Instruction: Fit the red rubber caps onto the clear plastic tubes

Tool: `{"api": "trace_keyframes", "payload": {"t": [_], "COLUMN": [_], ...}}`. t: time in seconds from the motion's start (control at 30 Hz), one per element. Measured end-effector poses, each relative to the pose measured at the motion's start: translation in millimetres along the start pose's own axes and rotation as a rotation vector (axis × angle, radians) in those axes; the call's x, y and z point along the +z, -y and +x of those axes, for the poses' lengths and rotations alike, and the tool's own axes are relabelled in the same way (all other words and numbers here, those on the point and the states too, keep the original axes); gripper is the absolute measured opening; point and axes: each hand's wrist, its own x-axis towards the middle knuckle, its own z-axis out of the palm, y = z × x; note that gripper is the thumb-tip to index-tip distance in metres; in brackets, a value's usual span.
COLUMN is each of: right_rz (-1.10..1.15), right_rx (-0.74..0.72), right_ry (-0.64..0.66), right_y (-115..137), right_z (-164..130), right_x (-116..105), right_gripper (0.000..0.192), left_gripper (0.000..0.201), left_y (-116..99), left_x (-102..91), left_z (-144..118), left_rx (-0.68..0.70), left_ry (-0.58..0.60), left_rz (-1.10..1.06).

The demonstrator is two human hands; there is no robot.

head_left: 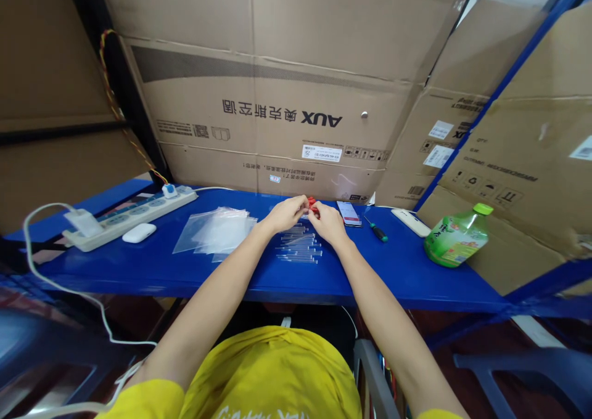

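A small red object [312, 202], partly hidden, is showing right at the fingertips. Clear, slender sticks [298, 249] are lying on the blue table [388, 271], nearer the wearer. The left grip [289, 212] and right grip [329, 223] are facing each other, fingers curled; I cannot tell what either is holding.

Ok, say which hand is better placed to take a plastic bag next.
Probably the left hand: it is nearer the plastic bags, which lie on its side. The right hand is farther off, close to the phone.
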Motion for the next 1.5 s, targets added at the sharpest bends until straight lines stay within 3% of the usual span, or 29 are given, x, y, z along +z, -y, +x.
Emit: {"api": "trace_keyframes", "payload": {"t": [0.2, 0.37, 0.63, 0.87, 1.03, 1.13, 1.37, 1.5], "right_rz": [-0.073, -0.143, -0.146, -0.009, 0.228, 0.274, 0.130, 0.092], "right_rx": [-0.003, 0.020, 0.045, 0.033, -0.075, -0.121, 0.023, 0.011], "right_ry": [0.005, 0.010, 0.070, -0.009, -0.113, -0.102, -0.010, 0.034], "right_y": [6, 13, 13, 5, -3, -6, -3, -1], "right_z": [0, -2, 1, 5, 4, 3, 1, 0], "right_x": [0, -2, -1, 10, 13, 11, 3, 0], "right_gripper": [0.021, 0.023, 0.021, 0.020, 0.025, 0.025, 0.020, 0.016], "left_gripper": [0.017, 0.029, 0.032, 0.036, 0.046, 0.043, 0.029, 0.020], "left_y": [4, 3, -1, -5, -10, -10, -7, -5], "left_x": [4.6, 5.6, 3.3, -0.2, -6.9, -8.0, -6.4, -6.5], "left_z": [1, 3, 4, 4, 3, 2, 0, -1], "left_rx": [-0.041, -0.013, 0.005, -0.019, -0.145, -0.121, 0.017, 0.021], "left_ry": [0.048, 0.135, 0.141, 0.146, 0.108, 0.100, 0.026, 0.023], "left_rz": [-0.020, 0.093, 0.228, 0.193, 0.134, 0.185, 0.195, 0.129]}}
